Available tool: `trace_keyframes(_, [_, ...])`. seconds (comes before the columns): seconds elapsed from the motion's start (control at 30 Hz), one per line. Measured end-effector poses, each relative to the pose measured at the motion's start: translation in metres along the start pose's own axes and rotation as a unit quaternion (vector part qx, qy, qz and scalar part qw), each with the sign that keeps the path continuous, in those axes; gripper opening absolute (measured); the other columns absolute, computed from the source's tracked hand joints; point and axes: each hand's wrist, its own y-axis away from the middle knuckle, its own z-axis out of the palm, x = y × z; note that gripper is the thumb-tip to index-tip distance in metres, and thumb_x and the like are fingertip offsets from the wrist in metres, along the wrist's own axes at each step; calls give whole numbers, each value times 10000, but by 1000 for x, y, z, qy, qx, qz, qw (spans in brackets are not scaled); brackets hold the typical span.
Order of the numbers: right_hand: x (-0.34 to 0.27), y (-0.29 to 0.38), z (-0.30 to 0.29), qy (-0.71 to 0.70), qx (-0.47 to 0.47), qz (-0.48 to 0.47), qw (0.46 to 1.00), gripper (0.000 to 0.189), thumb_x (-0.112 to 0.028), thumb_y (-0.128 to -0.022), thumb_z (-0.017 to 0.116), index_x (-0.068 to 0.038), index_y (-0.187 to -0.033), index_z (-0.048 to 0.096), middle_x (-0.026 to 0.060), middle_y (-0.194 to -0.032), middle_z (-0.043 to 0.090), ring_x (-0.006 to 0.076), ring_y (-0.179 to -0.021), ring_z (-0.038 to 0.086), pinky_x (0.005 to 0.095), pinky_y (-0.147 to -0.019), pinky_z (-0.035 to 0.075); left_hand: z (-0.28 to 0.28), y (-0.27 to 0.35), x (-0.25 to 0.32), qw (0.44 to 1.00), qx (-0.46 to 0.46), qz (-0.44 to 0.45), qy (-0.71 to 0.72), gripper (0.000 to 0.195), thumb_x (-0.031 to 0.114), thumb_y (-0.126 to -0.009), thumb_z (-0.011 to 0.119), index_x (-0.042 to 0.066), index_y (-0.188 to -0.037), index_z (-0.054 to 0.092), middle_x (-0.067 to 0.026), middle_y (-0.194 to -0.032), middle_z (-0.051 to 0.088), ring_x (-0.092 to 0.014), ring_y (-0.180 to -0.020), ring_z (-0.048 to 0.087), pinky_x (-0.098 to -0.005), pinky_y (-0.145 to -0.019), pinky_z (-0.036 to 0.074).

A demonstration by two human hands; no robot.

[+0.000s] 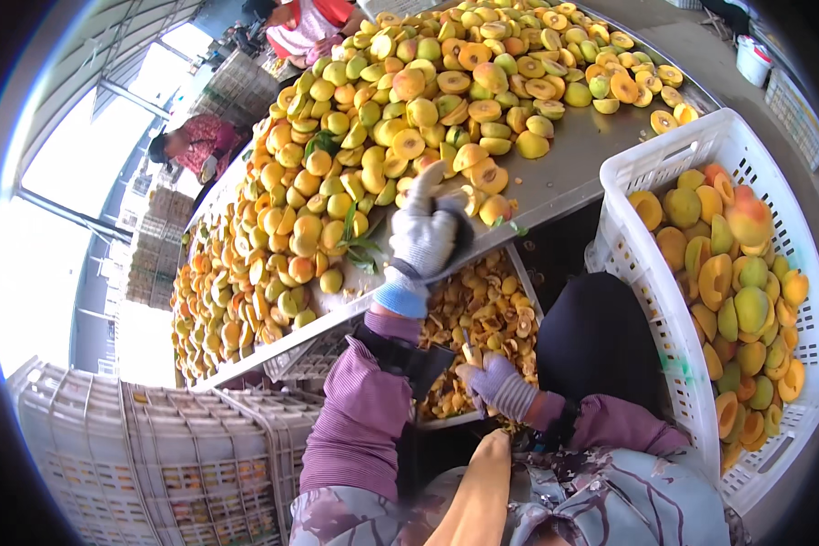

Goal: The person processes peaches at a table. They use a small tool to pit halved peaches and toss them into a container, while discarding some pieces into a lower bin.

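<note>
My left hand (423,235), in a white knit glove with a blue cuff, reaches over the front edge of a metal table (559,188). One finger points towards halved yellow peaches (488,176) at the edge of a large heap; the other fingers are partly hidden, and I cannot tell whether they hold anything. Lower down, my right hand (508,388), also gloved, grips a small hand tool (472,349) with a pale handle and a thin metal tip. Beneath both hands, a crate of peach pits and scraps (478,307) stands under the table edge.
To my right, a white perforated plastic crate (689,409) holds peach halves (751,307). Several stacked crates (177,443) stand at lower left. Leafy sprigs (358,242) lie among the fruit. Two other people, one in a pink patterned top (208,143), are beyond the table. A white bucket (753,61) stands far right.
</note>
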Motion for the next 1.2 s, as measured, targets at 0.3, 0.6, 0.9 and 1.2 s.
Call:
trace_keyframes(0.3, [-9,5,-15,118,22,-82,989,319,-291,-869,622,8,-917,519,72,-598,548,151,-478,537,301,-447,436,-55,-102,-91,819,-18,-51,-572,701,275,-748,604,176,-1399,363,-239,-1143,587,-388,-1028,596,-439,-897,475])
trace_keyframes(0.6, [-16,9,-7,186,35,-140,972,290,-278,-875,592,-4,-942,521,110,-654,563,213,-569,579,346,-539,476,-51,-47,-70,893,-50,-67,-442,380,185,-685,705,88,-1034,589,-188,-992,639,-322,-867,642,-376,-785,517])
trace_keyframes(0.9, [-28,23,-9,378,99,-354,850,355,-279,-886,586,-23,-1074,427,203,-647,593,403,-600,611,453,-524,486,-39,122,-49,807,37,-194,557,414,237,-864,563,12,-1206,502,-177,-1215,548,-343,-1061,575,-454,-896,509])
trace_keyframes(1.2, [-11,25,-5,505,98,-417,749,390,-228,-856,607,23,-1092,423,188,-705,623,362,-616,628,428,-539,502,-21,185,-30,962,21,-158,221,518,419,-972,424,-21,-1240,477,-123,-1140,563,-209,-1067,551,-321,-946,452])
